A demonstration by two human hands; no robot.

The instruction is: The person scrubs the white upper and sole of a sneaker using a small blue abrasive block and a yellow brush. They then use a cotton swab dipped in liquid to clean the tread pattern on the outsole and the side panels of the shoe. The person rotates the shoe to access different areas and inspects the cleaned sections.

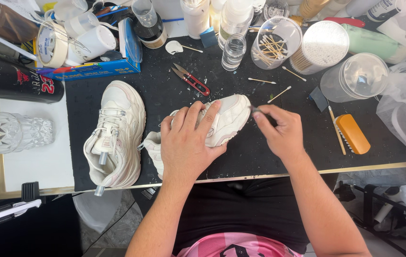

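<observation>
A white sneaker [229, 119] lies on its side on the black mat [165, 90], toe pointing to the upper right. My left hand [188, 143] lies over its middle and grips it, hiding most of the upper. My right hand [281, 131] pinches a small dark tool [255, 110] whose tip touches the sneaker's toe. The matching second sneaker [115, 133] stands upright to the left, laces up, untouched.
Red-handled snips [191, 80] and loose cotton swabs [261, 81] lie behind the shoe. An orange brush [352, 133] sits at the right. Clear jars [355, 76], bottles and a tape roll [51, 45] crowd the back. A cut-glass tumbler [17, 132] rests at the left.
</observation>
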